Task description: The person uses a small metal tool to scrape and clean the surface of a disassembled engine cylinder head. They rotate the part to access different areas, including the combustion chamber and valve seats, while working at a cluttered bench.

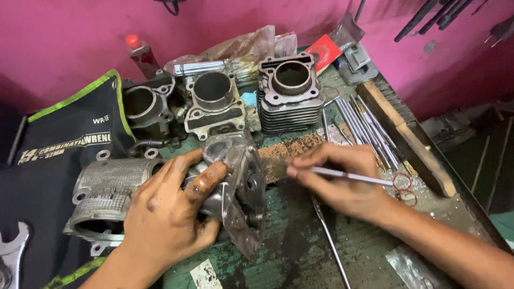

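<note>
My left hand [168, 211] grips a greasy grey engine casting [241, 184] tilted on the worn green workbench [300, 241], thumb pressed across its top. Just behind that hand lies a ribbed grey cylinder housing [104, 187] on its side. My right hand [342, 179] pinches a thin metal rod [353, 175] between its fingers. The rod's near tip points at the casting's side, and its far end reaches a small red ring [401, 181].
Three finned engine cylinders [289, 91] stand upright at the back. A black wrench roll [48, 155] with green trim lies left, a wrench [13, 249] on it. Several long rods [364, 126] and a wooden strip [407, 136] lie right. A red-capped bottle [140, 53] leans on the pink wall.
</note>
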